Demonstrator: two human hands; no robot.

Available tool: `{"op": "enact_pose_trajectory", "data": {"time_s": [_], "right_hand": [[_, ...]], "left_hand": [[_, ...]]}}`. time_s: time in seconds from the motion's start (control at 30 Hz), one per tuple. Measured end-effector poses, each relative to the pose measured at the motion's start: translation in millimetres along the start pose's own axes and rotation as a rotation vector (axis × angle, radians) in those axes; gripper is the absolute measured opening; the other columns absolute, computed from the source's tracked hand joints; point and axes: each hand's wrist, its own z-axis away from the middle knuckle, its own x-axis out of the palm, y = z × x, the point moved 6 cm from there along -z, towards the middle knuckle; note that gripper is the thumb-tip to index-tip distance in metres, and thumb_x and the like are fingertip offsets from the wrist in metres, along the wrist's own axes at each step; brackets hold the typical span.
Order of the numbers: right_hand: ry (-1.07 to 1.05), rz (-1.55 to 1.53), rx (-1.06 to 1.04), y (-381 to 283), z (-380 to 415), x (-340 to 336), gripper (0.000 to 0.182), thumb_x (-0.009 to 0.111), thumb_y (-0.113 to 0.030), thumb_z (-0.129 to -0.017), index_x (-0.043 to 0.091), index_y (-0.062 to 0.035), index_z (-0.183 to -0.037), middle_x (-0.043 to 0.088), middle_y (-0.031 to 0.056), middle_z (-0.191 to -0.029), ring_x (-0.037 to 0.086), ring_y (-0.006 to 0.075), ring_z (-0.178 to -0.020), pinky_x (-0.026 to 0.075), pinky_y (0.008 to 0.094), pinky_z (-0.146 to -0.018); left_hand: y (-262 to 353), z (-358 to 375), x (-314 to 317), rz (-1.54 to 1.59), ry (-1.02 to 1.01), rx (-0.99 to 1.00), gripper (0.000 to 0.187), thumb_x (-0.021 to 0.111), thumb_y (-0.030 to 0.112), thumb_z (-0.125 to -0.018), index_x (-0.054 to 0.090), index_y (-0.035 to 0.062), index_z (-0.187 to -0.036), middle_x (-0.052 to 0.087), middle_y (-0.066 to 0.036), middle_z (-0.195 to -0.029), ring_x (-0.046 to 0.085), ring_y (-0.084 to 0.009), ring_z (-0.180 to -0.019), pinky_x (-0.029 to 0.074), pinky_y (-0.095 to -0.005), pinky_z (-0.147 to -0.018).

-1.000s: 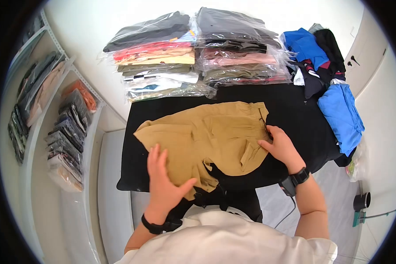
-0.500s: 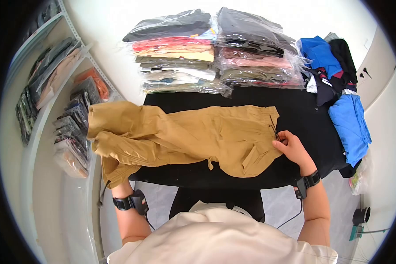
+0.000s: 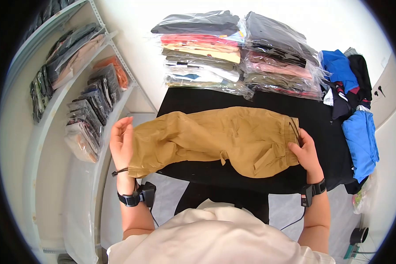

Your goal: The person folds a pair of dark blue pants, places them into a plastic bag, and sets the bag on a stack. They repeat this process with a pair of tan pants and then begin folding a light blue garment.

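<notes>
Tan cargo trousers with black drawstrings lie sideways across the black table, waistband to the right and leg ends to the left. My right hand pinches the waistband, thumb on top and the other fingers partly hidden behind the cloth. Beside the leg ends, my left hand points upward with its fingers stretched out, its edge against the fabric. A black cord end pokes out near the left wrist. Each wrist wears a black strap with a small device.
Two stacks of bagged folded clothes stand at the back of the table. Loose blue and dark garments are heaped along the right edge. To the left, metal shelves hold more bagged clothes, close to my left hand.
My left hand has come out from under the leg ends and risen beside them. The legs now lie flatter and together. The right hand still holds the waistband, and the view has shifted.
</notes>
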Motion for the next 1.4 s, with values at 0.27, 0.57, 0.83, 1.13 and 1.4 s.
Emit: {"op": "enact_pose_trajectory", "data": {"time_s": [0.27, 0.57, 0.83, 1.13, 1.4], "right_hand": [[-0.251, 0.504, -0.677, -128.1, 14.7, 59.5, 0.030, 0.062, 0.006, -0.062, 0.044, -0.0027, -0.084, 0.060, 0.0203, -0.130, 0.054, 0.0401, -0.129, 0.044, 0.0404, -0.103], [0.117, 0.288, -0.668, -152.0, 8.7, 48.0, 0.021, 0.068, 0.000, -0.080, 0.065, -0.0016, -0.101, 0.069, 0.0104, -0.099, 0.066, 0.0198, -0.093, 0.051, 0.0303, -0.083], [-0.019, 0.081, -0.266, -47.9, -3.2, 79.2, 0.086, 0.087, -0.027, -0.076, 0.039, -0.0003, -0.143, 0.054, 0.0186, -0.138, 0.055, 0.0289, -0.126, 0.048, 0.0396, -0.098], [-0.686, -0.664, -0.153, -67.3, 36.5, 193.0, 0.097, 0.076, -0.004, -0.084, 0.011, -0.0058, -0.157, 0.029, 0.0119, -0.158, 0.032, 0.0208, -0.143, 0.032, 0.0360, -0.115], [0.072, -0.523, -0.200, -69.5, -13.9, 86.9, 0.025, 0.056, 0.001, -0.081, 0.068, -0.0013, -0.103, 0.067, 0.0007, -0.089, 0.060, 0.0095, -0.079, 0.050, 0.0283, -0.070]], "left_hand": [[155.2, 52.1, 174.7, -0.358, -0.853, 0.698, 0.073, 0.081, 0.004, -0.070, 0.052, 0.0056, -0.137, 0.049, -0.015, -0.146, 0.048, -0.0338, -0.133, 0.037, -0.0439, -0.112], [158.6, 63.5, 260.0, -0.551, -0.926, 0.968, 0.046, 0.068, 0.011, -0.082, 0.059, 0.0107, -0.128, 0.068, -0.013, -0.089, 0.064, -0.0372, -0.077, 0.051, -0.0422, -0.065], [203.8, -29.4, 242.9, -0.184, -0.425, 0.519, 0.032, 0.065, 0.023, -0.093, 0.066, -0.0017, -0.113, 0.072, -0.020, -0.098, 0.069, -0.0236, -0.091, 0.053, -0.0340, -0.083], [292.2, -47.0, 203.2, 0.820, -0.314, 0.289, 0.033, 0.053, 0.019, -0.099, 0.057, -0.0020, -0.124, 0.066, -0.012, -0.117, 0.064, -0.0240, -0.104, 0.050, -0.0366, -0.092], [303.3, -67.9, 137.3, 0.694, -0.159, 0.279, 0.039, 0.035, 0.024, -0.106, 0.051, -0.0018, -0.131, 0.057, -0.017, -0.135, 0.054, -0.0299, -0.125, 0.042, -0.0460, -0.109]]}}
